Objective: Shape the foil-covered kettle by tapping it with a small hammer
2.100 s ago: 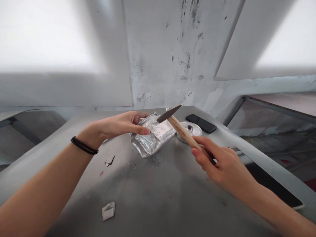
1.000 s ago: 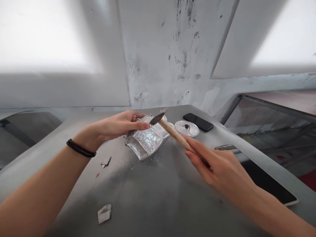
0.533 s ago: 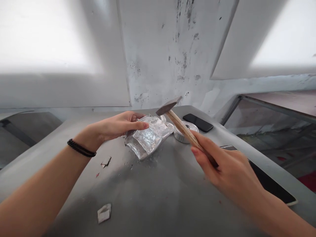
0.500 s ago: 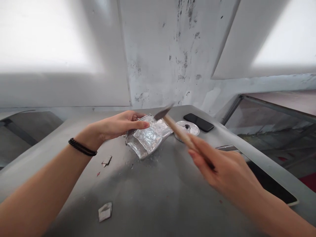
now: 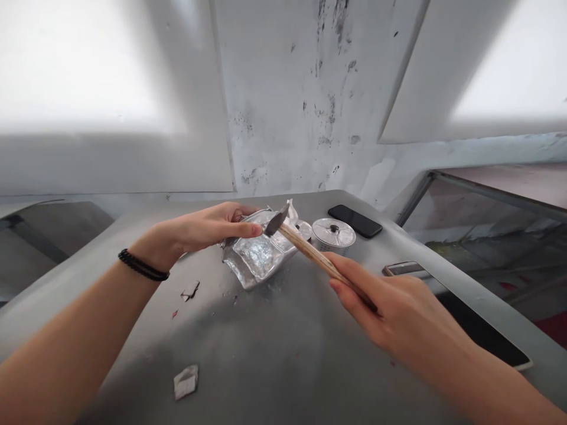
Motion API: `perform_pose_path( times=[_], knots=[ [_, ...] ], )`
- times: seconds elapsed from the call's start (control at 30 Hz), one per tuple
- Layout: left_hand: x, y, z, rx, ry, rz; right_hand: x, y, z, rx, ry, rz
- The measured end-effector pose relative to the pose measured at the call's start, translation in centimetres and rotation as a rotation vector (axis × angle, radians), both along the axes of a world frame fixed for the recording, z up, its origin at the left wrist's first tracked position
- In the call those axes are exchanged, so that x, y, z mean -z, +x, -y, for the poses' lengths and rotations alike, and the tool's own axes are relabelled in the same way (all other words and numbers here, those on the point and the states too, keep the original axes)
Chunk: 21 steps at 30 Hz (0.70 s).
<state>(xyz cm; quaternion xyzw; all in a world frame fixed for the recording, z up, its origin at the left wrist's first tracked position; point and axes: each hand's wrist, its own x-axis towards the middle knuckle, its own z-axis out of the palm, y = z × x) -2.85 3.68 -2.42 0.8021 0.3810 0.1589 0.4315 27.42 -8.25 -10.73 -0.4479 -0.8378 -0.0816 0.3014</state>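
Observation:
A dented, crumpled shiny metal vessel [image 5: 257, 260] lies on its side on a grey tabletop [image 5: 274, 354]. My left hand [image 5: 212, 227] grips its upper edge, thumb on the near face. My right hand [image 5: 390, 307] is closed around the wooden handle of a hammer [image 5: 310, 254]. The hammer's dark steel head [image 5: 275, 221] rests on the vessel's top, just beside my left thumb. A black band circles my left wrist.
A small round metal pot with a knobbed lid [image 5: 333, 234] stands right of the vessel. A black phone [image 5: 354, 220] lies behind it; another phone [image 5: 401, 268] and a dark tablet [image 5: 482, 330] lie at the right edge. Debris scraps [image 5: 186, 381] dot the table.
The hammer rose above the vessel and has come down again onto its top. The vessel looks slightly more flattened. My left hand stayed on its edge.

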Motion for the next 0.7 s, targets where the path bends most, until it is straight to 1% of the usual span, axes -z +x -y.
perform_pose_path(
  times=[0.1, 0.27, 0.33, 0.43, 0.5, 0.57, 0.63, 0.7],
  knots=[
    [-0.1, -0.2, -0.1, 0.002, 0.023, -0.009, -0.1, -0.1, 0.2, -0.019, 0.014, -0.031],
    [0.0, -0.8, -0.6, -0.023, 0.014, -0.037, -1.0, 0.0, 0.5, 0.013, 0.133, -0.158],
    [0.1, -1.1, -0.7, -0.048, 0.023, -0.077, -1.1, 0.1, 0.3, 0.020, 0.115, -0.168],
    [0.3, -1.2, -0.7, -0.094, 0.094, -0.120, -0.7, 0.1, -0.1, 0.008, 0.055, -0.147],
    [0.6, -1.0, -0.7, -0.146, 0.124, -0.125, -0.3, 0.2, -0.4, -0.012, 0.037, -0.113],
    [0.8, -0.4, -0.6, -0.249, 0.157, -0.122, 0.0, 0.3, -0.4, -0.027, 0.034, -0.103],
    [1.1, 0.4, -0.4, -0.352, 0.227, -0.106, 0.1, 0.4, -0.4, -0.015, 0.045, -0.111],
    [1.3, 1.1, -0.2, -0.378, 0.277, -0.078, 0.0, 0.4, -0.4, 0.017, 0.070, -0.111]
  ],
)
